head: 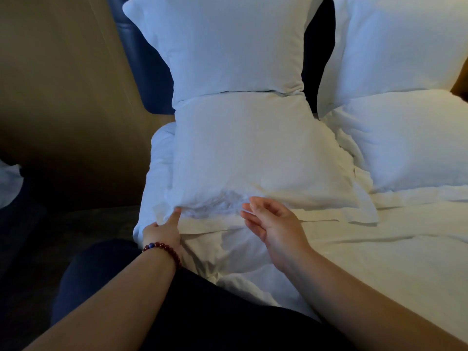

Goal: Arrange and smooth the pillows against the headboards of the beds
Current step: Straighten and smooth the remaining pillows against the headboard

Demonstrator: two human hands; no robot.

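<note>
Lying on the bed, the front pillow is on the left side, and its long axis seems to run from the person toward the dark headboard. Its far end touches the bottom edge of the upright pillow, which stands against the headboard. Its near end points to the person, and the pillowcase is wrinkled there, with a flat fabric flap lying on the sheet.

The left hand is at the near left corner of the front pillow. One digit is straight and touches the corner from below. The other fingers are hidden by the fabric, so I cannot tell if this hand grips the pillowcase or only touches it. A bracelet of dark red beads is on this wrist.

The right hand is open and its palm faces left. Its fingers are loosely bent and hold nothing. The tips are just beside the wrinkled near edge of the front pillow; I cannot say for sure whether they touch it.

On the right side a second upright pillow stands at the headboard, and a second flat pillow lies in front of it. A narrow gap shows between the two upright pillows.
</note>
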